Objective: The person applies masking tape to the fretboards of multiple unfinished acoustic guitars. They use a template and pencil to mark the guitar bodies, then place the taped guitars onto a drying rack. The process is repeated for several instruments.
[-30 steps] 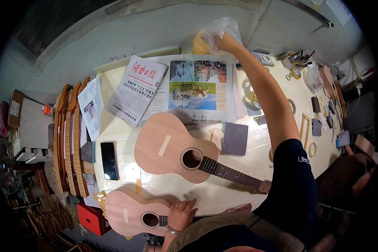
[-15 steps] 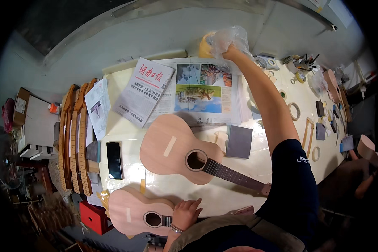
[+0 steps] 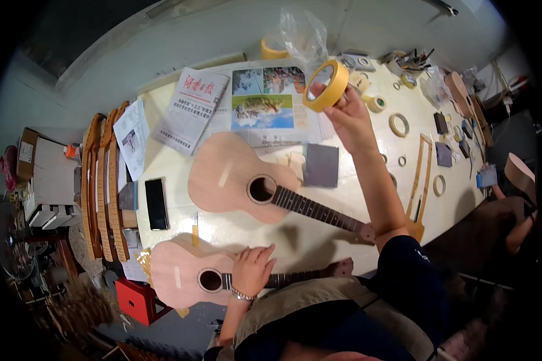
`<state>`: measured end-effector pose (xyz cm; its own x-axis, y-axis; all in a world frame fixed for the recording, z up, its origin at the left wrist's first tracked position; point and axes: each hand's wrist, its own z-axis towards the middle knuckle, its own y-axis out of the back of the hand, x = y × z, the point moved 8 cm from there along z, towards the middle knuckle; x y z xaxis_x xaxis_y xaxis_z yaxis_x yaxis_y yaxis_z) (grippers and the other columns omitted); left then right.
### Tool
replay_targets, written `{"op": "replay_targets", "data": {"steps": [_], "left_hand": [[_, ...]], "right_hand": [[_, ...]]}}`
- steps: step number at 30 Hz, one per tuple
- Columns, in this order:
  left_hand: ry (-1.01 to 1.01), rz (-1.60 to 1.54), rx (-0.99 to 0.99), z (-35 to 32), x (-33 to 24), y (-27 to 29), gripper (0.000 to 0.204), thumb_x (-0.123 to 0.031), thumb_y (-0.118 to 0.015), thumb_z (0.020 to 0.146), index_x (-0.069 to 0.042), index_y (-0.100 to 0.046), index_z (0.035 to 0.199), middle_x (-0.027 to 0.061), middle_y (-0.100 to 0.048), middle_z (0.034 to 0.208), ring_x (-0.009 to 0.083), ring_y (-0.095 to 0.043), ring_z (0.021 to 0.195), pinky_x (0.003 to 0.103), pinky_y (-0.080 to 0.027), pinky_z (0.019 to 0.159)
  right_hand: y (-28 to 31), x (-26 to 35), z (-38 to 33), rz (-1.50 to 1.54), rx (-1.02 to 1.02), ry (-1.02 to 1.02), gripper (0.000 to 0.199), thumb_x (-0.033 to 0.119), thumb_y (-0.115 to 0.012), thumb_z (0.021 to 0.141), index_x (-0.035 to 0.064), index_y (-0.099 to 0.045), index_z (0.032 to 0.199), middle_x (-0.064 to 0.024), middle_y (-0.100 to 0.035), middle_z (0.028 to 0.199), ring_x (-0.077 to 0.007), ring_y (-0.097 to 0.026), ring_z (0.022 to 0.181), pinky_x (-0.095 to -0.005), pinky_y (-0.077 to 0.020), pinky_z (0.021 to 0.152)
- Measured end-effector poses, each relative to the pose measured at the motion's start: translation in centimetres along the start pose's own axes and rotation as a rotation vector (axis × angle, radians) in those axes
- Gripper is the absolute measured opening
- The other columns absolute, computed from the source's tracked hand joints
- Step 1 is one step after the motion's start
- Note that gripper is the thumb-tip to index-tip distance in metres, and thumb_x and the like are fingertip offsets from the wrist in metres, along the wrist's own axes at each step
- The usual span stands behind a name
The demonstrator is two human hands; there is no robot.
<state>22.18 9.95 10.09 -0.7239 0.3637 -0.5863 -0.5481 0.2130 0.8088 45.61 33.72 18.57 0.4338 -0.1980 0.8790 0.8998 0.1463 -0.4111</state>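
My right hand (image 3: 354,123) grips a roll of yellow masking tape (image 3: 337,89), held up above the back of the worktable. My left hand (image 3: 251,272) lies with its fingers stretched out over the near unfinished ukulele (image 3: 173,274), where body and neck meet. The palm covers part of that neck. Farther in, a second pale wooden ukulele (image 3: 223,180) rests on the table, its neck slanting toward my right arm. Behind the tape roll stands a crumpled clear plastic bag (image 3: 304,39), with another yellow tape roll (image 3: 273,49) beside it.
Newspapers (image 3: 193,111) cover the table's back. A black phone (image 3: 156,204) and several wooden necks (image 3: 102,192) lie at left, above a red stool (image 3: 135,301). Tape rings (image 3: 398,124) and tools lie at right, where another person's arm (image 3: 518,234) shows.
My right hand has come out of the plastic bag and moved toward me, now with the yellow tape roll in it. My left hand remains on the near ukulele. The view has shifted.
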Motion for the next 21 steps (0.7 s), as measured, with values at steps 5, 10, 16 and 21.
{"op": "replay_targets", "data": {"steps": [5, 10, 16, 21], "left_hand": [[-0.18, -0.162, -0.257, 2.9, -5.0, 4.7, 0.033, -0.005, -0.065, 0.078, -0.005, -0.061, 0.111, 0.0123, -0.062, 0.093, 0.0271, -0.061, 0.077, 0.034, -0.049, 0.068], [0.038, -0.969, -0.216, 2.4, -7.8, 6.1, 0.043, -0.006, -0.055, 0.088, 0.002, -0.045, 0.129, 0.0149, -0.055, 0.121, 0.0112, -0.059, 0.07, 0.023, -0.049, 0.065], [0.095, -1.318, 0.063, -1.0, -10.7, 4.8, 0.045, -0.003, -0.059, 0.087, 0.002, -0.045, 0.13, 0.0117, -0.056, 0.118, 0.0068, -0.056, 0.055, 0.017, -0.045, 0.046], [0.073, -1.214, 0.089, -3.3, -9.9, 3.1, 0.041, 0.0, -0.063, 0.082, 0.006, -0.053, 0.121, 0.0097, -0.059, 0.11, 0.0056, -0.053, 0.053, 0.016, -0.042, 0.043]], "right_hand": [[-2.3, 0.0, -14.7, -0.04, -0.123, -0.164, 0.066, -0.01, -0.055, 0.079, -0.0026, -0.023, 0.136, -0.0208, -0.052, 0.125, -0.0238, -0.05, 0.119, -0.0321, -0.0409, 0.098], [-6.1, 1.4, -23.2, -0.65, -0.051, 0.116, 0.048, -0.009, -0.056, 0.079, -0.0009, -0.043, 0.124, -0.0188, -0.059, 0.115, -0.0235, -0.057, 0.111, -0.034, -0.0451, 0.093], [-11.4, 3.7, -29.8, -1.423, 0.132, 0.689, 0.019, 0.01, -0.058, 0.072, 0.0066, -0.064, 0.09, -0.0053, -0.065, 0.091, -0.02, -0.064, 0.088, -0.0399, -0.0485, 0.09], [-11.1, 3.4, -31.8, -1.238, 0.029, 0.383, 0.028, 0.0, -0.058, 0.074, 0.0045, -0.061, 0.101, -0.0078, -0.064, 0.098, -0.02, -0.063, 0.092, -0.0363, -0.0486, 0.088]]}}
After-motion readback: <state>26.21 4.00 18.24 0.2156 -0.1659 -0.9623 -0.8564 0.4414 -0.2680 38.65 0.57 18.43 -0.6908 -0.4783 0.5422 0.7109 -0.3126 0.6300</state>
